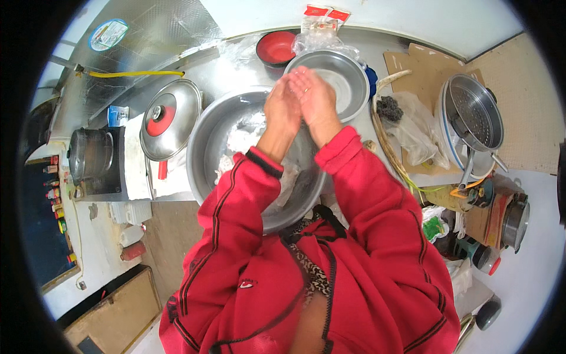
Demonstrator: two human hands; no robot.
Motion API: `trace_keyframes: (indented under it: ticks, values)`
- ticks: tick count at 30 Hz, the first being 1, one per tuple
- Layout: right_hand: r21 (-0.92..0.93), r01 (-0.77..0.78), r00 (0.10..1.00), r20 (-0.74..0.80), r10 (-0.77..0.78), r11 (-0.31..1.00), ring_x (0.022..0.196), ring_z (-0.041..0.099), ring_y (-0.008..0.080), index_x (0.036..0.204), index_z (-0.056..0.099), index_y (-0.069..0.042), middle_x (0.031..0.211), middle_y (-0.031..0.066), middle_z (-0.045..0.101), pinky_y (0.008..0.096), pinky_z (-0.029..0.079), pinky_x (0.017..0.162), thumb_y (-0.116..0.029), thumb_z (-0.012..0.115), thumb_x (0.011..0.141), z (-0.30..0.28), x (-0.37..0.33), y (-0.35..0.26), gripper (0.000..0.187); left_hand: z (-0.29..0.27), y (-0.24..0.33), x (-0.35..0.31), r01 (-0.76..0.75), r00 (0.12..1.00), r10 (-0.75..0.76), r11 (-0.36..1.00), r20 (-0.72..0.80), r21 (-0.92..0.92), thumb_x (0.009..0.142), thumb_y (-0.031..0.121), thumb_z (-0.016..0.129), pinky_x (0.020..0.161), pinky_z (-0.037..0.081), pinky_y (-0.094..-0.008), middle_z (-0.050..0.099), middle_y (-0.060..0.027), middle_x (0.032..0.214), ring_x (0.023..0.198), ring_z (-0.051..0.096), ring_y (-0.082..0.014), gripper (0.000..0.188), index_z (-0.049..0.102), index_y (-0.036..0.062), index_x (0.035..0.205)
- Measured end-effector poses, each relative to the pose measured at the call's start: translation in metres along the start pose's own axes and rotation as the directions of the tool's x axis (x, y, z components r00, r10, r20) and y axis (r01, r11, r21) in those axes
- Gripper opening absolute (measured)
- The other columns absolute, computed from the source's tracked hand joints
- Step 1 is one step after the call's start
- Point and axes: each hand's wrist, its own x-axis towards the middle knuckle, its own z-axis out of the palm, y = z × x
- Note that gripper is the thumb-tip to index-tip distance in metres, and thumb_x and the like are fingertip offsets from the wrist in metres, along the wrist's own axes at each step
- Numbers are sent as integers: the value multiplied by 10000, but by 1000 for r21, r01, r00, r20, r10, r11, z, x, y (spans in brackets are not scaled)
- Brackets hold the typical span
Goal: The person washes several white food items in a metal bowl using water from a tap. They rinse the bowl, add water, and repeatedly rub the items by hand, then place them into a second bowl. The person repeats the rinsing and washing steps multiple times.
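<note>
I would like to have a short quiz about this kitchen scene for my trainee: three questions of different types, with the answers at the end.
1. Multiple choice: what lies in the large metal basin?
A) green leaves
B) whitish pieces
C) spoons

2. True or false: in the picture, the red bowl stands to the left of the smaller metal basin.

3. Short answer: are the left hand and the right hand touching each other or apart?

Key: 1. B. 2. True. 3. Touching.
</note>
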Motion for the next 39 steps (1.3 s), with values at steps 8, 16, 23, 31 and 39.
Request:
trace_keyframes:
  ticks: [8, 16, 23, 31, 39]
  values:
    - [-483, -143, 984, 22, 176, 864, 1334, 374, 304, 1386, 405, 54, 1450, 211, 394, 410, 306, 1075, -610, 487, 918, -34, 47, -81, 817, 25, -11, 31, 249, 967, -254, 943, -5, 219, 986, 465, 435, 1159, 214, -456, 48, -286, 1551, 1444, 132, -380, 845, 38, -102, 1470]
    - [-946, 245, 963, 213, -166, 212, 1141, 583, 322, 1248, 560, 42, 1211, 241, 603, 392, 442, 952, -334, 642, 877, -90, 67, -117, 535, 45, -5, 37, 270, 944, -324, 863, 59, 427, 948, 496, 504, 1169, 170, -471, 19, -292, 1560, 1457, 92, -383, 909, 49, -77, 1487]
    - [-997, 44, 809, 71, -583, -61, 977, 611, 428, 1070, 631, 47, 969, 254, 663, 449, 461, 876, -208, 676, 814, -144, 24, -99, 364, 26, 13, 22, 203, 965, -254, 883, 68, 423, 960, 397, 531, 1140, 263, -455, 235, -271, 1514, 1420, 233, -349, 729, 263, -85, 1437]
    - [-626, -243, 872, -476, -117, 741, 542, 525, 142, 830, 578, 19, 730, 89, 569, 264, 342, 356, -75, 678, 774, -181, 36, -65, 148, 7, 47, -35, 122, 987, -156, 891, 43, 437, 962, 174, 533, 1041, 436, -411, 525, -223, 1321, 1245, 507, -323, 422, 483, -93, 1285]
    - [-819, -149, 902, -342, -263, 555, 488, 535, 186, 911, 585, 85, 752, 126, 597, 299, 388, 366, -98, 563, 809, -159, 36, -97, 210, -24, 77, -93, 113, 993, -119, 881, -17, 459, 953, 149, 542, 1024, 460, -401, 533, -237, 1312, 1227, 533, -323, 404, 497, -97, 1270]
